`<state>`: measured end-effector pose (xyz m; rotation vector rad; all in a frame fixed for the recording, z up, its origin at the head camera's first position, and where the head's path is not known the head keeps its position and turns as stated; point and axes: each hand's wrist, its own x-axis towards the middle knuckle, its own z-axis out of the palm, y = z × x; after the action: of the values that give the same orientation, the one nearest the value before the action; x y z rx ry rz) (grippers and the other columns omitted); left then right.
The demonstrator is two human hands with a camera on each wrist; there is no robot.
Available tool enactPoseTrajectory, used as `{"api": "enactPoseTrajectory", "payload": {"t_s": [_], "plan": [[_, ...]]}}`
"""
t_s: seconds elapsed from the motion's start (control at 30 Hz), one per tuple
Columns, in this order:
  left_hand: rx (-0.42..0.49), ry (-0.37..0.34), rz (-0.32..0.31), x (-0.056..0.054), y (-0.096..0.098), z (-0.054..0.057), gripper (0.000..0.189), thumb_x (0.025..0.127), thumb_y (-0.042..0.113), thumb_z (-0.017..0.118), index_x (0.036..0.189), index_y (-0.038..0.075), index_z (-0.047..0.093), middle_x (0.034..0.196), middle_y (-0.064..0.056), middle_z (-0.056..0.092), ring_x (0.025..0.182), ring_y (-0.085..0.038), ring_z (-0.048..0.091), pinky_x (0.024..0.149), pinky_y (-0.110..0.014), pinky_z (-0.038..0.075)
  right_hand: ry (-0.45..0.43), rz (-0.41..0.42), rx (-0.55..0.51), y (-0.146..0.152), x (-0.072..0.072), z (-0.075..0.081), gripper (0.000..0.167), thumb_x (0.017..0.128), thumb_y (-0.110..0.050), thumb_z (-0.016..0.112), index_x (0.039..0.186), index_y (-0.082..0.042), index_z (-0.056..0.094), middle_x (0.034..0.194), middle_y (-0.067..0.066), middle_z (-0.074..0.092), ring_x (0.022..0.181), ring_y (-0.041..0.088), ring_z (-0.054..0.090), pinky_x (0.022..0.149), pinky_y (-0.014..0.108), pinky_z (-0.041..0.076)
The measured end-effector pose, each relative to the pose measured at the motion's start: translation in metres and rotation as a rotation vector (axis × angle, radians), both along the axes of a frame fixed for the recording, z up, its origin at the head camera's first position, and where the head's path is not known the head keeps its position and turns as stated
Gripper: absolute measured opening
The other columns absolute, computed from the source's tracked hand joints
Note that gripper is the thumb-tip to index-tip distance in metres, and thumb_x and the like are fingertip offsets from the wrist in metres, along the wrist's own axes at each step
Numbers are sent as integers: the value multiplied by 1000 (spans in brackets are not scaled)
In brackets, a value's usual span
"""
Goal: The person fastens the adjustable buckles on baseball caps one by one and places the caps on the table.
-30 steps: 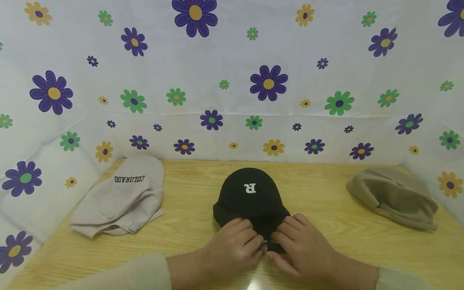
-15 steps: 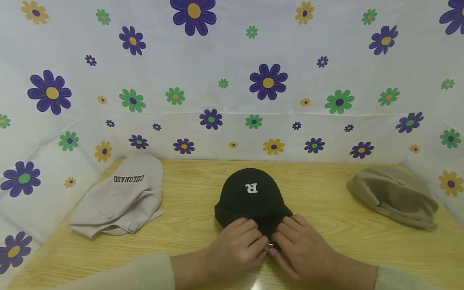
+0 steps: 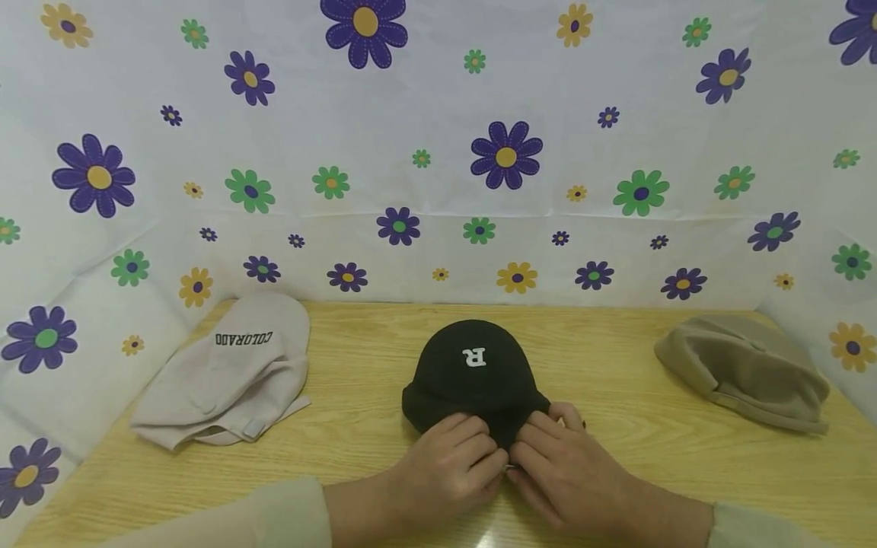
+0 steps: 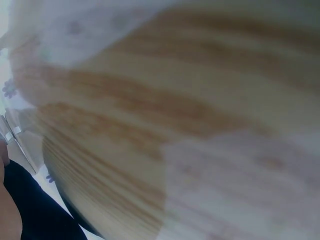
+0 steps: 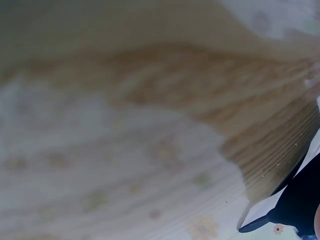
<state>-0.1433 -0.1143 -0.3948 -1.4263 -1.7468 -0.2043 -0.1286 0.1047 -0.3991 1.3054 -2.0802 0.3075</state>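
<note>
A black cap [image 3: 469, 373] with a white letter R on its front sits in the middle of the table in the head view. At its near edge, my left hand [image 3: 445, 468] grips the strap side with curled fingers. My right hand [image 3: 569, 472] pinches the strap's other side, its index finger raised a little. The hands meet fingertip to fingertip, so they hide most of the strap and its buckle; a small bright bit shows between them. Both wrist views show mostly blurred wood, and neither shows the grip.
A pale cap [image 3: 236, 373] lettered COLORADO lies at the left of the wooden table [image 3: 363, 342]. A brown cap [image 3: 747, 369] lies at the right. White cloth [image 3: 438, 99] printed with flowers stands behind and along both sides.
The hands have drawn closer together at the strap; its black end and metal buckle, visible before, are now almost covered. My right index finger has lifted slightly. The cap has barely shifted.
</note>
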Motion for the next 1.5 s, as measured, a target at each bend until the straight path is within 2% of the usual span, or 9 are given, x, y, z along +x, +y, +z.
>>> {"api": "enactPoseTrajectory", "payload": {"t_s": [0.13,0.37,0.57,0.7,0.8,1.0,1.07,1.3,1.5], "plan": [[-16,-13,13,0,-1,-1,21,94,10,51,88,10,71,80,3,64,78,-13,59,74,-25,50,10,-7,12,0,1,1,26,103,-27,42,88,-16,59,86,-7,52,81,14,46,81,37,31],[-59,-39,85,4,0,0,26,100,11,47,90,11,71,83,3,65,79,-13,57,73,-25,49,36,-48,37,1,-1,0,27,103,-26,40,86,-15,59,83,-5,51,80,16,45,80,38,32],[-69,-62,90,6,-1,1,28,101,11,47,89,12,72,85,3,64,78,-12,56,71,-23,48,41,-71,71,0,-2,-1,30,104,-25,37,86,-15,58,83,-4,49,79,16,43,78,35,33],[-82,-71,60,6,-3,0,30,101,10,46,87,13,73,84,4,63,76,-11,54,71,-22,48,22,-86,108,1,-3,-1,32,105,-27,36,85,-16,59,96,-1,54,87,17,47,76,31,35],[-81,-68,10,6,-7,-1,30,101,10,47,88,12,73,82,4,62,76,-11,54,71,-22,48,24,-67,112,1,-3,-1,31,104,-27,39,85,-15,60,107,2,57,95,19,51,77,32,38],[-71,-25,-150,3,-14,2,18,98,5,55,91,8,71,86,1,65,80,-12,59,80,-22,52,38,-58,125,0,-4,-2,28,103,-25,42,86,-15,63,101,-1,60,95,18,53,81,32,40],[-69,1,-179,3,-16,5,14,97,5,58,91,7,71,87,0,65,81,-12,60,82,-22,52,30,-74,138,0,-3,-2,30,105,-25,40,88,-15,63,100,-2,60,94,18,53,82,31,40],[-36,6,-174,5,-26,10,25,98,4,51,87,9,72,83,1,65,78,-12,60,79,-22,52,23,-103,119,1,-4,-4,29,105,-31,41,103,-14,64,96,-4,63,91,15,55,80,30,43],[-13,10,-187,4,-36,12,26,95,4,50,84,8,73,80,0,66,75,-12,60,76,-23,52,25,-138,163,3,-4,-3,18,97,-32,61,103,-16,66,95,-5,63,90,16,54,79,33,42]]}}
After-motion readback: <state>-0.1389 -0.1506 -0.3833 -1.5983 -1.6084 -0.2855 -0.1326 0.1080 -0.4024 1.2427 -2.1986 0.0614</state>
